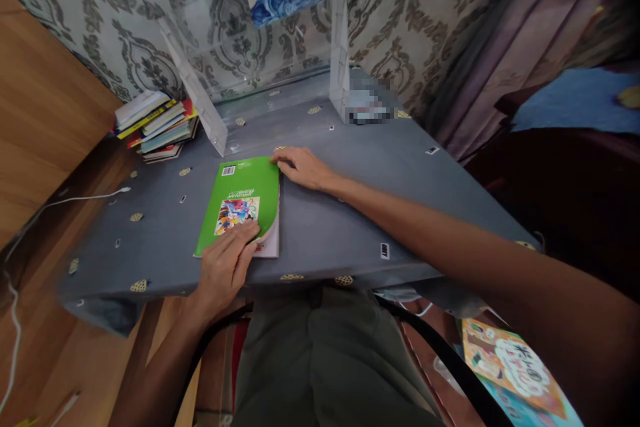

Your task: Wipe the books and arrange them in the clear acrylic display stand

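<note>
A green paperback book (pixel 210 213) lies on the cloth-covered table, its barcode and printed picture upside down to me. My left hand (pixel 227 260) is at the book's near edge, fingers over the cover and thumb beside the bent lower right corner. That corner curls up, and pale pages show beneath it. At the far right corner of the book, my right hand (pixel 303 167) rests with its fingers slightly bent and their tips touching the edge. The right forearm reaches across the table.
Stacked books (pixel 163 123) stand at the back left. Behind the green book is a clear acrylic stand (pixel 340 53). A white cable (pixel 95 197) lies at the left. Below the table at the right is a colourful book (pixel 515 367). Another person's blue clothing (pixel 575 100) shows at the far right.
</note>
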Motion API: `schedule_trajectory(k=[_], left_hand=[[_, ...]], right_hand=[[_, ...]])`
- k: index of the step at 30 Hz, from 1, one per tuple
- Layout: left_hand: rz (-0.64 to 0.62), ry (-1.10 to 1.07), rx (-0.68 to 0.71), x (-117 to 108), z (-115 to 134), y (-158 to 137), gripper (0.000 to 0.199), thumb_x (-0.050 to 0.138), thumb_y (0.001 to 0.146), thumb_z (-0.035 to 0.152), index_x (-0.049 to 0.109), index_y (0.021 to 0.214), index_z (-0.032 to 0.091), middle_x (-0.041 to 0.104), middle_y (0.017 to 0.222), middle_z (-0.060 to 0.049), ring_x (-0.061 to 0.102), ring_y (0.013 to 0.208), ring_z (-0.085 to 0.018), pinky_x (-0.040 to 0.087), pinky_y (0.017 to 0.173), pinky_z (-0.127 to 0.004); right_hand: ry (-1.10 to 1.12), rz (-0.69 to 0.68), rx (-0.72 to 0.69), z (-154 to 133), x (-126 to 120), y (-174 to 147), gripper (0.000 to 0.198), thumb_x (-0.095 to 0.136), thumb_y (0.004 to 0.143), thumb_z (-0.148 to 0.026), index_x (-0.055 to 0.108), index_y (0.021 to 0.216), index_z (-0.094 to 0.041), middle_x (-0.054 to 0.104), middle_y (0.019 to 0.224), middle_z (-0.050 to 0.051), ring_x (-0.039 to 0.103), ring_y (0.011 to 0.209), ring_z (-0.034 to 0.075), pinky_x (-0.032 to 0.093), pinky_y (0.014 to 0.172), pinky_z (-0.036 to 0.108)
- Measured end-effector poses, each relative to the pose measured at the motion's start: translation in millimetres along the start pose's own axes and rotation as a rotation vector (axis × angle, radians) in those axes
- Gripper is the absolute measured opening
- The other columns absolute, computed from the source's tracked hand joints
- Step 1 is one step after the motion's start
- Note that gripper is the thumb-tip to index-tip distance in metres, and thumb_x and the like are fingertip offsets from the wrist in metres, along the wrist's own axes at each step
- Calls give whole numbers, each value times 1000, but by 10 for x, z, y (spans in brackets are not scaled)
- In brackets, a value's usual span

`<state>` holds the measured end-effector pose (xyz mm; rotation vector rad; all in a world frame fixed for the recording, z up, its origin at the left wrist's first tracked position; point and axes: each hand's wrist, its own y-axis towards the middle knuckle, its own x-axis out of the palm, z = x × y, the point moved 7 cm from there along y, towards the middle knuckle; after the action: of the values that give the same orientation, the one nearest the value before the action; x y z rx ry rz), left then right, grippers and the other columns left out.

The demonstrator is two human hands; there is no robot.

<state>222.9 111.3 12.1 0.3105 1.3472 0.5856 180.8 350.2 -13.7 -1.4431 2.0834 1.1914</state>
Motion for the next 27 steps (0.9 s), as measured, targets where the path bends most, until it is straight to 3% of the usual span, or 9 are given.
schedule_trajectory(k=[7, 14, 23, 27], left_hand=[[-35, 31, 65, 48, 34, -35, 29, 50, 102, 22, 61, 129, 19, 71, 126, -11, 66, 120, -24, 56, 105, -44], [-23, 57, 99, 81, 38, -85, 34, 55, 100, 28, 58, 133, 18, 69, 128, -13, 66, 121, -27, 56, 105, -47], [-78, 125, 81, 109, 69, -76, 38, 51, 102, 39, 56, 132, 17, 66, 128, -14, 63, 122, -28, 56, 103, -47], [-171, 235, 53, 161, 127, -24, 44, 53, 100, 47, 57, 133, 19, 64, 129, -14, 61, 120, -32, 57, 96, -49]], right_hand=[[47, -61, -104, -506, -39, -517, 29, 47, 96, -21, 70, 114, -18, 76, 107, 9, 69, 100, 24, 52, 95, 43], [167, -129, -273, -1019, -36, -1028, 31, 46, 97, -19, 70, 116, -21, 75, 110, 10, 66, 106, 24, 52, 97, 45], [208, -169, -240, -995, -52, -984, 29, 47, 97, -19, 71, 112, -23, 75, 106, 7, 67, 104, 21, 53, 96, 44], [92, -189, -206, -771, 2, -778, 27, 51, 97, -20, 69, 117, -21, 73, 117, 10, 64, 116, 24, 48, 105, 50]])
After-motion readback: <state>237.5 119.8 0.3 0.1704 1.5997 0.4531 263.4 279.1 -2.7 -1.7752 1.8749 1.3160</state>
